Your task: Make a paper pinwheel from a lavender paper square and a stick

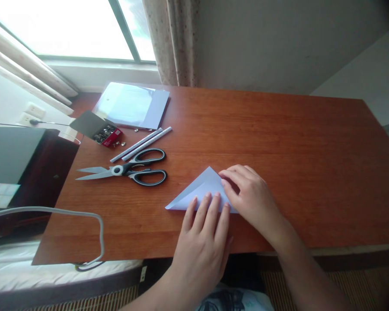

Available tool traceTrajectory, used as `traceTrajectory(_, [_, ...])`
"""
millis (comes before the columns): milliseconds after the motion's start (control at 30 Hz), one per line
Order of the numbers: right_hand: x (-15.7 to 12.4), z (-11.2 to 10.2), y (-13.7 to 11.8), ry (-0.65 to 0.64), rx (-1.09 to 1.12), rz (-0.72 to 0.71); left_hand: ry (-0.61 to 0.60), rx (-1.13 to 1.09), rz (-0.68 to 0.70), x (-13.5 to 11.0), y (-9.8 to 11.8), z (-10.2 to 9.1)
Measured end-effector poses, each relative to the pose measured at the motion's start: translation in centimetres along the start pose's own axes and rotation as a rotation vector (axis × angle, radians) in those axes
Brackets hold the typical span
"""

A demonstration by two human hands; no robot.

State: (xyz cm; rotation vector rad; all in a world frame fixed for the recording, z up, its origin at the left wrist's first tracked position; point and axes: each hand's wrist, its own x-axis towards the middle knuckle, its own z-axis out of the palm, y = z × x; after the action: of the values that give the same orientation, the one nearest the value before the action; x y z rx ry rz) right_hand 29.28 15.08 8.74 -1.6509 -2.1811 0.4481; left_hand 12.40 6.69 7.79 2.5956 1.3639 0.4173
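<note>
Head: folded paper point(201, 190); box point(113, 139) of fasteners point(102, 134)

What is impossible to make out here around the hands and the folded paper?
Head view: right corner of the folded paper, covered by the right hand.
Head view: its near edge, under the left hand.
Head view: contents of the small box, too small to identify.
Head view: the grey object, cut off by the left edge.
</note>
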Motion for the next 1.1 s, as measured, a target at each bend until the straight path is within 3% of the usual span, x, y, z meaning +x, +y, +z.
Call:
traceTrajectory(233, [3.4, -0.1, -0.1, -0.136, -0.045, -0.115, -0.037, 0.013, 0.004, 0.3, -0.3, 0.2])
traceTrajectory(467, [4.2, -0.2, -0.8, -0.180, -0.060, -0.147, -0.040, -0.029, -0.022, 0.3, -0.2, 0.4])
traceTrajectory(733, [3.6, -0.1, 0.1, -0.220, 0.245, 0.192, -0.042, -0.040, -0.030, 0.5, -0.1, 0.3])
traceTrajectory(933, [3.0, -0.3, 1.0, -0.241, 0.298, 0.018, -0.007, -0.084, -0.026, 1.0, -0.4, -0.5])
traceTrajectory(1100, [3.1, -1.0, 1.6, -0.286, 0.600, 0.102, 0.131, -0.211, -0.099, 3.4, -3.6, -2.9])
